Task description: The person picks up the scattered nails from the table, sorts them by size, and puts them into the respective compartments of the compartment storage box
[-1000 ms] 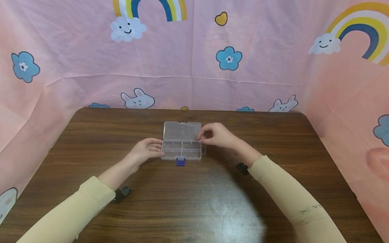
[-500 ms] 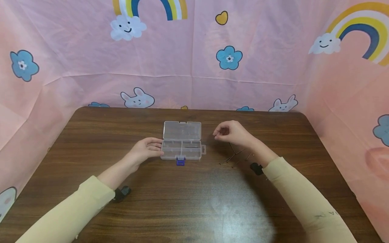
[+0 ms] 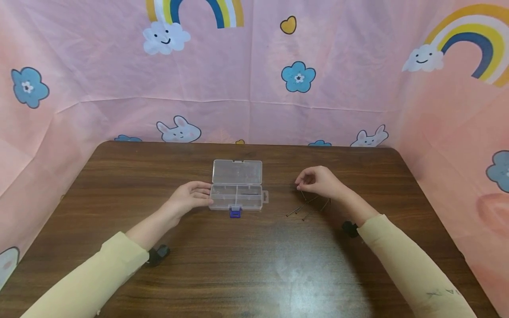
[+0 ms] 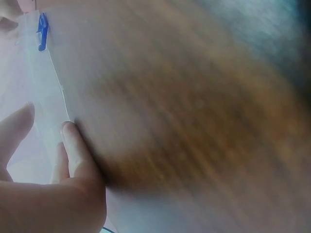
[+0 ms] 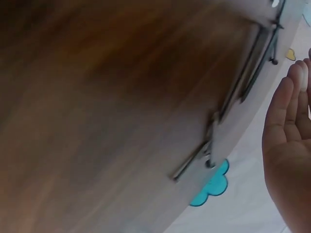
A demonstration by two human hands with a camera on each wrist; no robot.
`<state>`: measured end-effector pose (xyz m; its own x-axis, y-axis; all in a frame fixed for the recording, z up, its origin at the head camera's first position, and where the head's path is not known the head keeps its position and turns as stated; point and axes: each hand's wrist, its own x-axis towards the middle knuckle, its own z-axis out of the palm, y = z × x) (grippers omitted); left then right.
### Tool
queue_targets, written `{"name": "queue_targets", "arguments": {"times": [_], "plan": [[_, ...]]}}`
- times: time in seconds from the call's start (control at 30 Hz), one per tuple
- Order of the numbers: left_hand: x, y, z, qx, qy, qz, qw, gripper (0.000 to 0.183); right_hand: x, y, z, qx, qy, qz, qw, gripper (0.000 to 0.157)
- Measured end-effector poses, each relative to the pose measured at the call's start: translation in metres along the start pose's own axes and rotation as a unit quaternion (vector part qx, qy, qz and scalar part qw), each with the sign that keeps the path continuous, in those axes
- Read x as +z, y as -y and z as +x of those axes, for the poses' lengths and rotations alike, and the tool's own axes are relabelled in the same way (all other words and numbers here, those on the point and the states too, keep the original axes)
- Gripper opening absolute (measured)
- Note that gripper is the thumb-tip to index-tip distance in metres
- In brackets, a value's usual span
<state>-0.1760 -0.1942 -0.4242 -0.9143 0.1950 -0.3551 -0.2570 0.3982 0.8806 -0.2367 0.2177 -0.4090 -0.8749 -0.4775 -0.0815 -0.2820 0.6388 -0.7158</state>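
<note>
A clear plastic compartment box (image 3: 224, 202) lies on the table with its lid (image 3: 237, 172) folded back and a blue latch (image 3: 235, 213) at the front. My left hand (image 3: 190, 194) grips the box's left end, thumb and fingers spread across it; the left wrist view shows fingertips at its edges. A thin dark piece lies in the back right compartment. Over the loose nails (image 3: 293, 211) to the right hovers my right hand (image 3: 320, 182), its fingers loosely bent with nothing visible between them. Several long, thin, dark nails (image 5: 190, 160) lie scattered in the right wrist view.
The brown wooden table (image 3: 222, 274) has rounded back corners. A pink printed cloth (image 3: 350, 79) hangs behind it and along both sides. A hanging tab (image 3: 265, 196) sticks out from the box's right end.
My right hand has moved right, away from the box to the nails, uncovering more of them. The left hand stays at the box's left end.
</note>
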Motion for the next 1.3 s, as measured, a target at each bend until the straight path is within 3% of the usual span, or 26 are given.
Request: {"name": "queue_targets", "arguments": {"times": [0.73, 1.3], "plan": [[0.0, 0.001, 0.001, 0.006, 0.0, 0.001, 1.0, 0.063, -0.001, -0.014, -0.006, 0.028, 0.021, -0.05, 0.998, 0.014], [0.0, 0.0, 0.0, -0.001, 0.002, 0.005, 1.0, 0.065, -0.004, -0.017, -0.004, -0.001, 0.028, -0.051, 0.998, 0.009]]}}
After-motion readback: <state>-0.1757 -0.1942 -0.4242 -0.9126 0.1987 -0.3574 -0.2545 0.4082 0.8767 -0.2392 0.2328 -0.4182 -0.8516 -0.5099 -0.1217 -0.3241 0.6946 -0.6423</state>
